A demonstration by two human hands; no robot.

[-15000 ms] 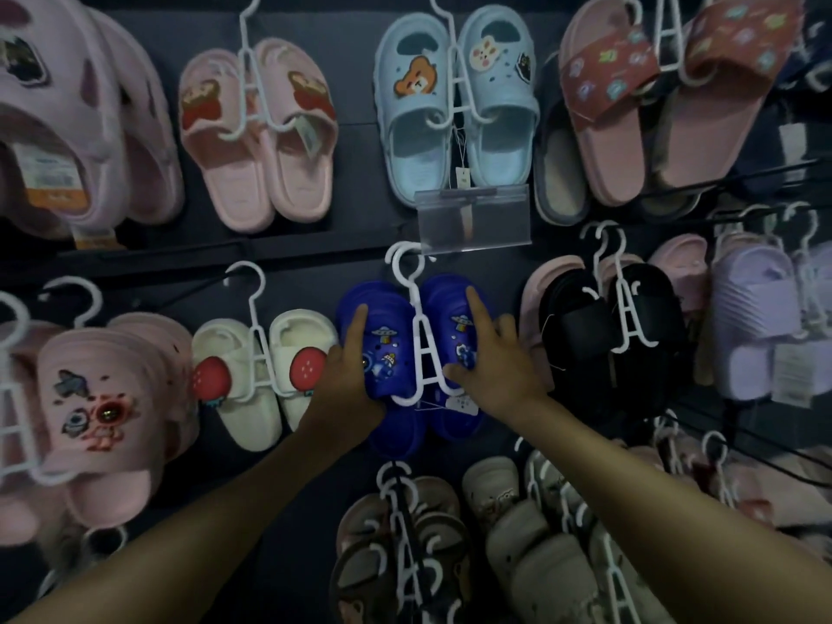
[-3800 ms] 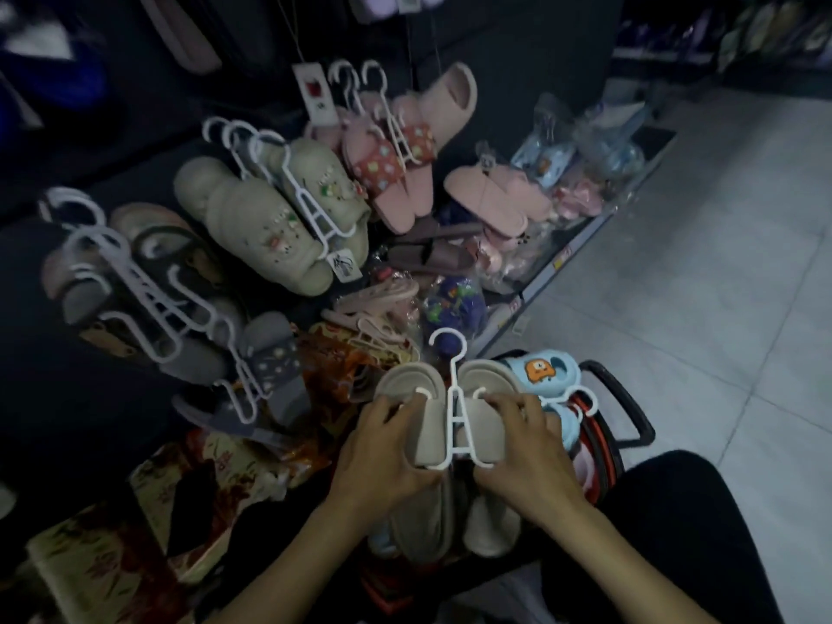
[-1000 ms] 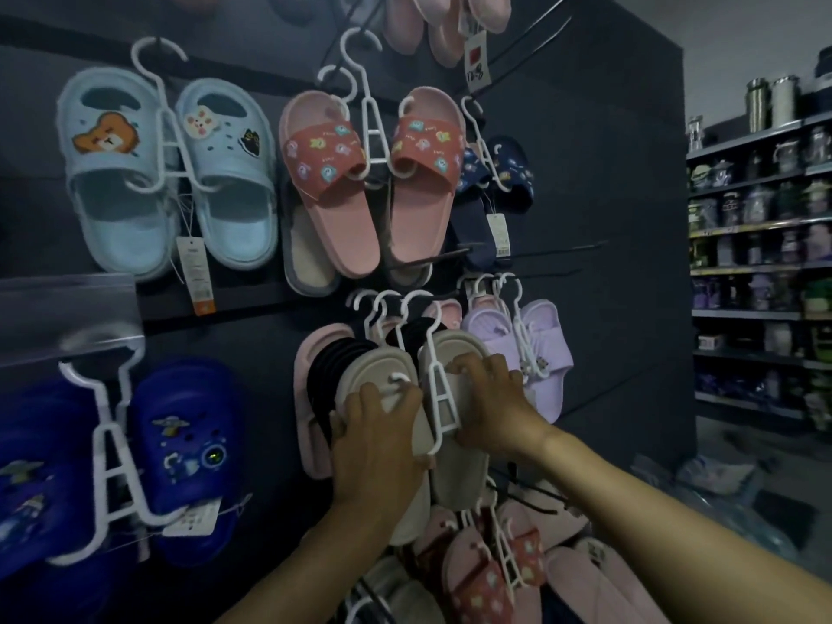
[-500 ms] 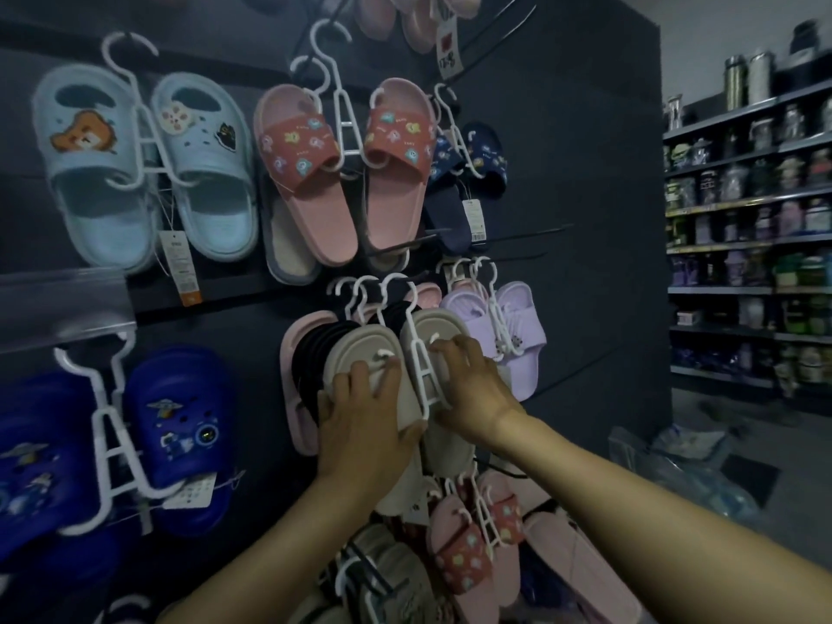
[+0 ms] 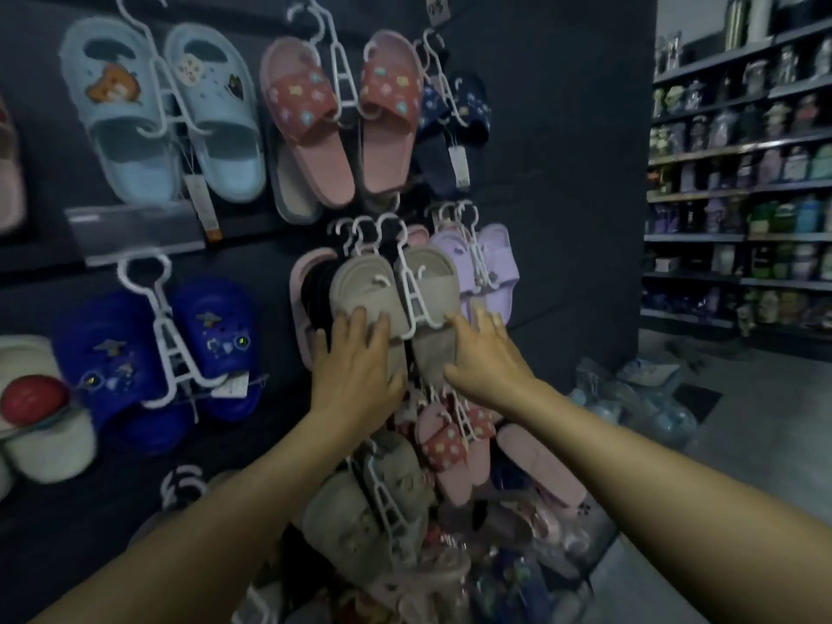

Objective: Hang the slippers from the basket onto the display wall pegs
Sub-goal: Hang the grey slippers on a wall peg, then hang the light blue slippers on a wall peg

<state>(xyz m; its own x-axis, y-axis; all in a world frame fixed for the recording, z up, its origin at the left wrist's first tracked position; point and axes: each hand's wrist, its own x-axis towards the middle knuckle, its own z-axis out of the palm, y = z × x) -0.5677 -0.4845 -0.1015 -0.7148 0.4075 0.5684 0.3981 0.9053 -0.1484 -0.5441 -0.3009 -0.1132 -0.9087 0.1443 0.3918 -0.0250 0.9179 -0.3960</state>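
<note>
**A:** Where is the pair?

**B:** The beige slippers point(image 5: 360, 286) hang on the display wall point(image 5: 562, 150), clipped to a white hanger point(image 5: 412, 299). They sit just above both hands, toes up. The hanger's hook is bunched with other white hooks higher up, and I cannot make out the peg itself.

**A:** And the hands?

**B:** The left hand point(image 5: 355, 367) lies flat on the lower part of the left slipper, fingers straight and a little spread. The right hand point(image 5: 486, 358) has its fingers fanned out against the lower outer edge of the right slipper, with the thumb low on the heel end. Neither hand curls round anything.

**A:** What is close by?

**B:** Black slippers point(image 5: 317, 290) are stacked right behind the pair, just above the left hand. Lilac slippers point(image 5: 490, 272) hang just above the right hand's fingertips. Between and below the wrists hang small pink slides point(image 5: 450, 448) with red dotted straps, and lower, beside the left forearm, grey-beige slippers point(image 5: 373, 502).

**A:** Further out?

**B:** Well above the hands are pink slides with red patterned straps point(image 5: 315, 119) and light blue slippers point(image 5: 171, 114). Out past the left hand are blue clogs point(image 5: 211, 349). Far beyond the right hand stand store shelves point(image 5: 743, 195) of bottles.
</note>
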